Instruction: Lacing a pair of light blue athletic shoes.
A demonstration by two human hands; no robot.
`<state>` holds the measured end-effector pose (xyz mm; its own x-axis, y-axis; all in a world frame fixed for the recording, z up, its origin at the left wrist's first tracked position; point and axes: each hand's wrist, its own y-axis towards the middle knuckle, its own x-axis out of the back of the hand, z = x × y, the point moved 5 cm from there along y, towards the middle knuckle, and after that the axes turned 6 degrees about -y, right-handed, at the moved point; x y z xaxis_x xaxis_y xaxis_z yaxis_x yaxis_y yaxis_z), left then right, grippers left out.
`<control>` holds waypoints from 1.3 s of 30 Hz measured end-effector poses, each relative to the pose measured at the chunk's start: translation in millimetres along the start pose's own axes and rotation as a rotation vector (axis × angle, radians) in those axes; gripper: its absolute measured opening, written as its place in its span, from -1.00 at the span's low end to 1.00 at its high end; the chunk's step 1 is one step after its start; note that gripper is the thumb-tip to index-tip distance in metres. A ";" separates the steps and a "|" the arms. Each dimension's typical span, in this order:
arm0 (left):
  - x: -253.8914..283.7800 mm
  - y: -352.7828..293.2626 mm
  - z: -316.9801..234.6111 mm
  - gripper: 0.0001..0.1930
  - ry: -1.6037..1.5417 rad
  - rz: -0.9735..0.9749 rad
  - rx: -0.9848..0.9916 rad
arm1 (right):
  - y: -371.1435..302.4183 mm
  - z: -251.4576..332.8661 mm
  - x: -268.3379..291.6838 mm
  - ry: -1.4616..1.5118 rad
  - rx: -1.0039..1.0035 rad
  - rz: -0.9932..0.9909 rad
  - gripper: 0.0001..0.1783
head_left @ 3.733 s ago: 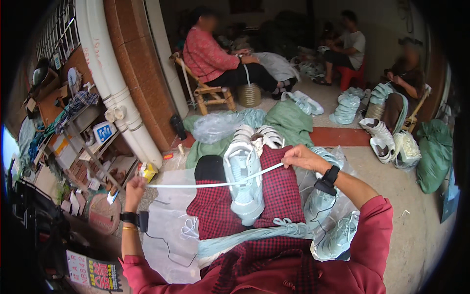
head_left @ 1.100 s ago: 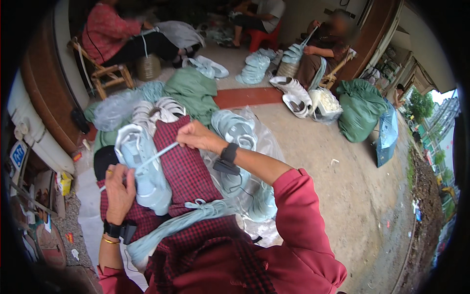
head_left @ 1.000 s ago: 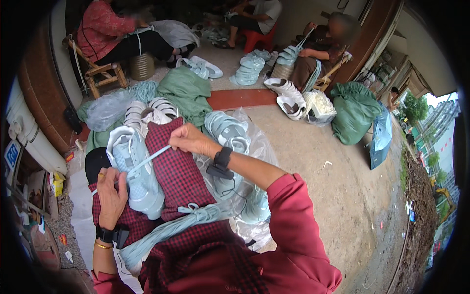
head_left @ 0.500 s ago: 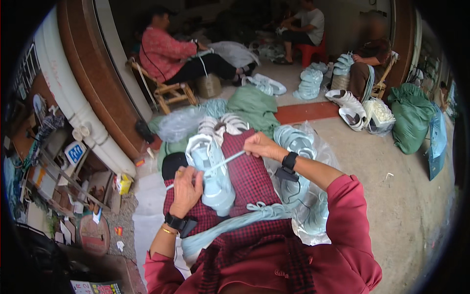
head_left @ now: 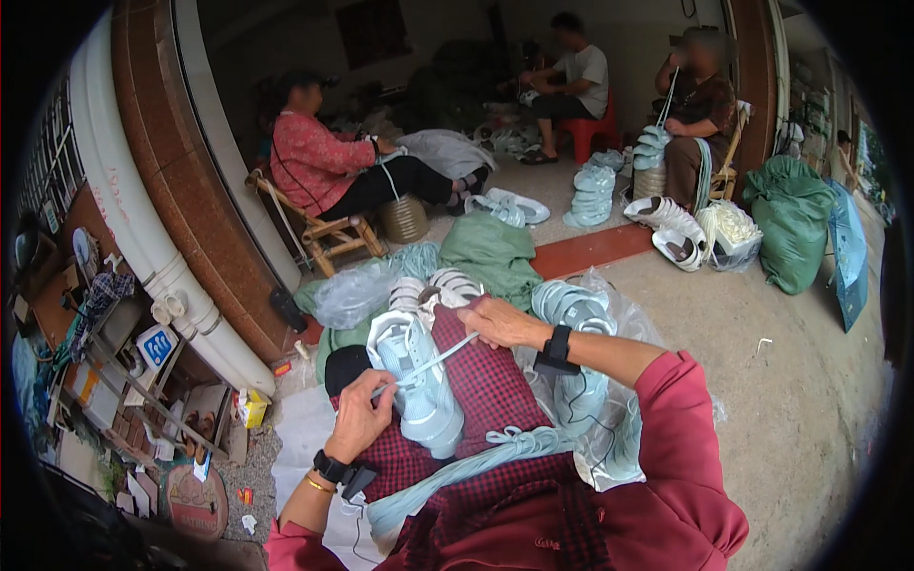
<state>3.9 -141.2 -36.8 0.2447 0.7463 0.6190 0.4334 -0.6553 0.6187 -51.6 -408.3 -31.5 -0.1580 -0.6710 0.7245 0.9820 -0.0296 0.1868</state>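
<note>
A pale blue sneaker (head_left: 430, 411) rests on my lap over a red-and-black checked apron (head_left: 493, 400), its opening facing away from me. Across its front runs a pale blue shoelace (head_left: 446, 356). My right hand (head_left: 499, 322), to the right of the shoe, pinches one stretch of the lace. At the shoe's left side, my left hand (head_left: 360, 415) has its fingers closed on the lace near the eyelets. Whether the lace passes through an eyelet is too small to tell. A bundle of pale blue laces (head_left: 447, 487) lies across my waist.
More pale blue shoes (head_left: 577, 309) sit on clear plastic at my right. Green sacks (head_left: 490, 252) and white shoes (head_left: 447, 285) lie ahead. Several people sit working beyond, one on a bamboo chair (head_left: 328, 238). A cluttered shelf (head_left: 129, 357) and white pipe (head_left: 143, 219) stand left.
The view has shifted slightly. The lace between my hands has gone from straight to slightly curved. My hands still hold it, and a person at the far right has raised a hand with laces.
</note>
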 end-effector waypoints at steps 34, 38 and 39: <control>115.2 -46.2 48.0 -0.73 0.583 0.048 -0.113 | -3.7 38.8 -35.6 -0.658 0.781 -0.003 -0.85; 192.9 -80.2 60.8 -0.73 0.664 -0.034 0.066 | -13.5 23.6 19.4 -0.708 0.758 -0.007 -0.89; 218.3 -96.1 75.8 -0.74 0.738 -0.047 0.098 | -20.6 22.2 42.6 -0.725 0.686 0.004 -0.90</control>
<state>81.4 93.6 2.3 -0.4070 0.4779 0.7785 0.5128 -0.5857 0.6276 -80.8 -419.8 10.2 -0.4042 -0.0489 0.9134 0.7465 0.5593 0.3604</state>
